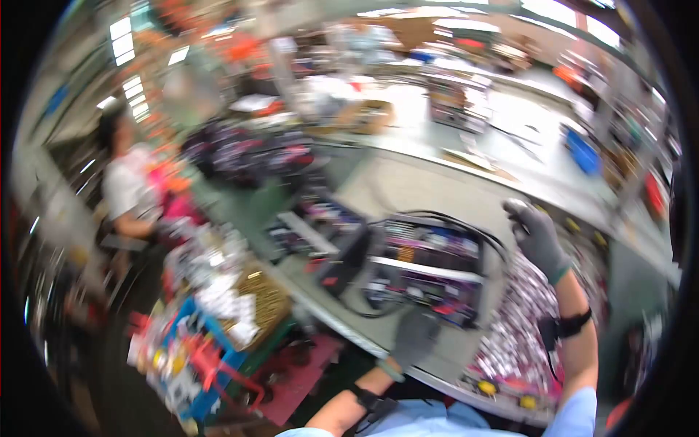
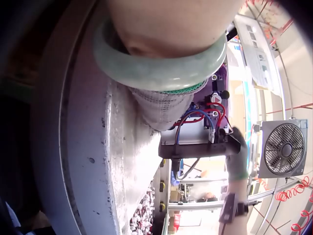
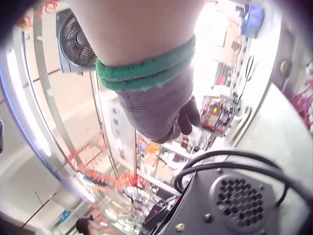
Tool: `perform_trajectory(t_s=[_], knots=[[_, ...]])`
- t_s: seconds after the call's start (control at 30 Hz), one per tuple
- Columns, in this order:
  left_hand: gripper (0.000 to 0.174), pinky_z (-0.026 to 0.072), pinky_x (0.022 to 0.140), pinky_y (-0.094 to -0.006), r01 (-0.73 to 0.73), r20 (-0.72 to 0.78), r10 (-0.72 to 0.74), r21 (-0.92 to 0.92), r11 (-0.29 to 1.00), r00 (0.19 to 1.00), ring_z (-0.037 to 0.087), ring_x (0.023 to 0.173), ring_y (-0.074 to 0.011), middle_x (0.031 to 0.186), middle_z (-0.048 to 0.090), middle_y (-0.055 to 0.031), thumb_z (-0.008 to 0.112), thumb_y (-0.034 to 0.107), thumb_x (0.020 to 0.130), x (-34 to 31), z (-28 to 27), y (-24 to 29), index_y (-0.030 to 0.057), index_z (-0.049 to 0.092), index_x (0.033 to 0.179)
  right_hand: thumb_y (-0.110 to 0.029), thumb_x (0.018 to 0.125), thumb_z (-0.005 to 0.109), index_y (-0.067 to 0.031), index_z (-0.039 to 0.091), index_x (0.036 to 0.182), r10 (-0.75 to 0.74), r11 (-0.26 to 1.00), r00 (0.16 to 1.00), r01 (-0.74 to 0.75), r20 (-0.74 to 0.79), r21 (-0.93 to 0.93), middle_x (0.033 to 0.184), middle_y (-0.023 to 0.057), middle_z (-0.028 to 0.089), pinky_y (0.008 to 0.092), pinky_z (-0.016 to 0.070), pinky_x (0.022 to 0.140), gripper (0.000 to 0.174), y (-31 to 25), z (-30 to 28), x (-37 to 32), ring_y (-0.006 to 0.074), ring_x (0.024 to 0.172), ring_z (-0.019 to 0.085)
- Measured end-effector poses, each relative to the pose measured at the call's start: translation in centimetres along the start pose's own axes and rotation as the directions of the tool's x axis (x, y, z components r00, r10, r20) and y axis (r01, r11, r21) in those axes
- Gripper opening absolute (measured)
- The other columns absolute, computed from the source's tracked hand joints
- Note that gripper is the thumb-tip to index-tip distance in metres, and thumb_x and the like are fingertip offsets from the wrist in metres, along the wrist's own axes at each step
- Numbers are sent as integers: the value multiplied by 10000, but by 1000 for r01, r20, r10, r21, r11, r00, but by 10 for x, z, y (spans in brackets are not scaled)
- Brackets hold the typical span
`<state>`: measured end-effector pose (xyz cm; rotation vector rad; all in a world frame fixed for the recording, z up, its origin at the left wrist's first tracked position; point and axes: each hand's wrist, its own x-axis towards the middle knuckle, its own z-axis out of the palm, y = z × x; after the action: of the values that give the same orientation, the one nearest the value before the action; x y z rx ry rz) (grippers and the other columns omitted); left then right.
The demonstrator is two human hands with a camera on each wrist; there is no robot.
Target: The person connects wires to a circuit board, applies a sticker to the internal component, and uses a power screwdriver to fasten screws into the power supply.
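A black open-sided electronics case [image 1: 426, 266] lies on the bench, with purple boards, wires and a pale bar across it. My left hand [image 1: 416, 339], in a grey glove, is at its near edge; blur hides the fingers. Past the bracelet, the left wrist view shows only this glove [image 2: 164, 107], low beside the case. My right hand [image 1: 537, 240], also gloved, is raised off the case's far right corner with bent fingers [image 3: 188, 117]. Whether it pinches something small I cannot tell. A black cable [image 3: 230, 159] loops over the case's vented end [image 3: 239, 200].
Left of the case stands another opened unit [image 1: 317, 226]. Shiny small parts [image 1: 520, 313] fill the bench's right side. A blue crate [image 1: 226, 357] and a box of brass-coloured pieces [image 1: 262, 302] stand at the left. Farther left is a person [image 1: 135, 182]. Dark bundles [image 1: 247, 153] lie at the back.
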<state>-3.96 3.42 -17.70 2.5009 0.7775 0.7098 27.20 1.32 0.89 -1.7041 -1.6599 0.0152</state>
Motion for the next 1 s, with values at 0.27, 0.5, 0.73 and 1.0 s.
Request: perform_trajectory(t_s=[0.27,0.5,0.73,1.0], knots=[[368,426,952,-455,-46,-127,48,25,999,991,553,1097,-381,1187,584,-252,635,180,844,3,-10,21,-55,609,1127,-295,779,657,-12,453,1377,754,161,592,-588,-286,-792,1412,211,454,587,377,1019,692,92,-102,-316,398,1282,451],[383,376,1004,-501,52,24,-53,46,998,998,510,1130,-442,1202,565,-263,638,216,821,5,-18,25,-38,611,1106,-227,913,493,8,421,1396,747,-343,206,-696,-632,-631,1424,277,428,590,379,1017,541,148,-87,-391,457,1294,442],[367,431,935,-477,19,-10,-18,61,998,1000,544,1096,-420,1206,573,-238,680,203,765,12,-15,18,30,663,1087,-235,950,498,-26,389,1432,770,-367,187,-652,-609,-664,1431,237,438,524,401,1038,537,122,-53,-352,405,1290,461],[310,432,883,-533,-159,-140,190,209,965,972,544,1038,-459,1121,592,-259,674,194,765,9,-2,4,-31,633,974,-325,891,574,30,468,1364,880,38,413,-553,-234,-832,1354,273,505,530,437,963,601,33,11,-250,408,1245,495]])
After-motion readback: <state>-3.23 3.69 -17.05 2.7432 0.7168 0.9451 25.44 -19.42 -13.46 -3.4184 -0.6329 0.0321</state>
